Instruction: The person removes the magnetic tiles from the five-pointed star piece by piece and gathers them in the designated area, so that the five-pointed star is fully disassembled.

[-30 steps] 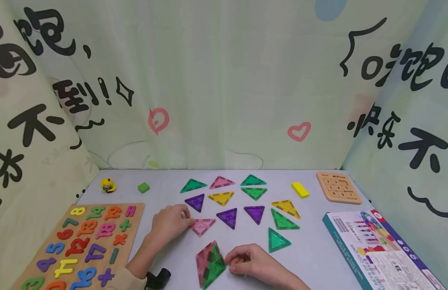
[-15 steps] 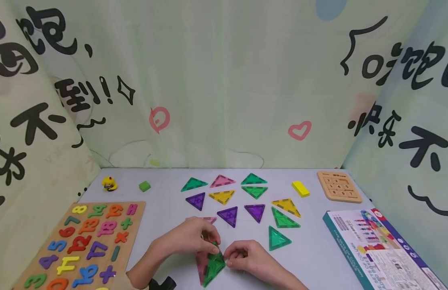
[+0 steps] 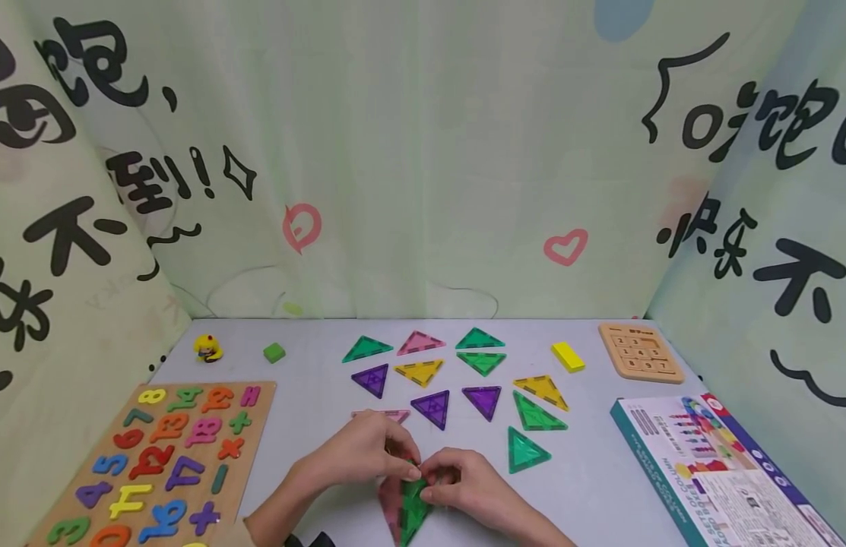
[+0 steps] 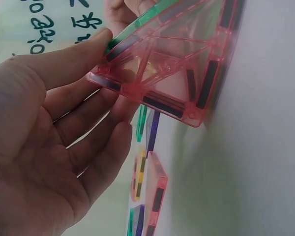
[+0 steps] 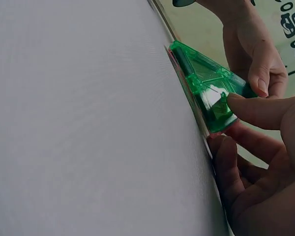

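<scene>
In the head view, a pink triangular magnetic tile (image 3: 389,503) and a green triangular magnetic tile (image 3: 414,507) stand joined along an edge near the table's front. My left hand (image 3: 364,454) pinches the top of this joined pair between thumb and fingers. From the other side my right hand (image 3: 473,486) pinches the green tile's edge. The right wrist view has the right thumb (image 5: 255,110) lying on the green face, its fingers underneath. Close up in the left wrist view, the pink tile (image 4: 167,81) shows dark magnets along its rim. Another pink tile (image 3: 398,415) lies partly hidden behind the left hand.
Several green, purple, yellow and pink triangles, including a purple tile (image 3: 431,409), lie farther back. A wooden number board (image 3: 255,448) is at left, a printed box (image 3: 724,463) at right. Behind are a toy figure (image 3: 207,348), blocks and a small wooden puzzle (image 3: 641,353).
My left hand has left the loose pink tile and come right and nearer to the top of the joined pair. The right hand has closed in on the green edge; the pair shifted slightly right.
</scene>
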Motion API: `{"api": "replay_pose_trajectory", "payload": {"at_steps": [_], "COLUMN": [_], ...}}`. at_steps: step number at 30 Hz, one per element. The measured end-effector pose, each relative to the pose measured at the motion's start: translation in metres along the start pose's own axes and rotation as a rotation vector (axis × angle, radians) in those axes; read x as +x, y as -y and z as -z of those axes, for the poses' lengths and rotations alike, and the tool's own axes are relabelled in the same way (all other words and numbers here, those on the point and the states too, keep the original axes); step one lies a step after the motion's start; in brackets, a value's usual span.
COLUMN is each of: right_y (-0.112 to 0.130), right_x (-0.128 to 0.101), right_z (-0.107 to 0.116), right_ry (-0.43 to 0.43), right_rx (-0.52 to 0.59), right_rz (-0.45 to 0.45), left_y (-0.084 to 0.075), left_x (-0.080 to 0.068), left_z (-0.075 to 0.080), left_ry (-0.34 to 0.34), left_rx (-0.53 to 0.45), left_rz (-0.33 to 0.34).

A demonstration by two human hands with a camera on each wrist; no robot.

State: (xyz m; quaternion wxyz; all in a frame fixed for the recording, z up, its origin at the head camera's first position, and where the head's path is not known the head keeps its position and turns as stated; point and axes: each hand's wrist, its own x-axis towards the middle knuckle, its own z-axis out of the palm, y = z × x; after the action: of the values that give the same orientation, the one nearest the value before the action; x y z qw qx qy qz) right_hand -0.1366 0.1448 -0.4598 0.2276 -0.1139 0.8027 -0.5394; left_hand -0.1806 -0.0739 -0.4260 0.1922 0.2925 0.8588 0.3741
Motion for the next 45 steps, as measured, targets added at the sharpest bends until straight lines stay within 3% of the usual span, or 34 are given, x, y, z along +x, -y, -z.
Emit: {"api": "replay_pose_trajectory", "payload": {"at_steps": [12, 19, 24, 28, 33, 39, 45], "right_y": [-0.001, -0.001, -0.001, -0.002, -0.003, -0.005, -0.003], "right_x": [0.0, 0.001, 0.001, 0.001, 0.003, 0.001, 0.001], "right_z": [0.001, 0.001, 0.001, 0.001, 0.0, 0.0, -0.002], "right_ry": [0.02, 0.027, 0.031, 0.027, -0.014, -0.023, -0.033], "right_rx": [0.056, 0.07, 0.119, 0.166, 0.163, 0.184, 0.093], "right_rz": [-0.039, -0.059, -0.063, -0.065, -0.084, -0.079, -0.084], "left_y": [0.001, 0.002, 0.003, 0.0, -0.005, -0.002, 0.003], "left_x": [-0.001, 0.001, 0.002, 0.003, 0.002, 0.002, 0.003], "left_z": [-0.003, -0.008, -0.011, -0.013, -0.013, -0.012, -0.008], "left_ry": [-0.07, -0.172, -0.198, -0.23, -0.262, -0.268, -0.265], "left_rx": [-0.003, 0.0, -0.089, -0.16, -0.182, -0.249, -0.297], "left_rz": [0.032, 0.055, 0.062, 0.111, 0.161, 0.149, 0.14]}}
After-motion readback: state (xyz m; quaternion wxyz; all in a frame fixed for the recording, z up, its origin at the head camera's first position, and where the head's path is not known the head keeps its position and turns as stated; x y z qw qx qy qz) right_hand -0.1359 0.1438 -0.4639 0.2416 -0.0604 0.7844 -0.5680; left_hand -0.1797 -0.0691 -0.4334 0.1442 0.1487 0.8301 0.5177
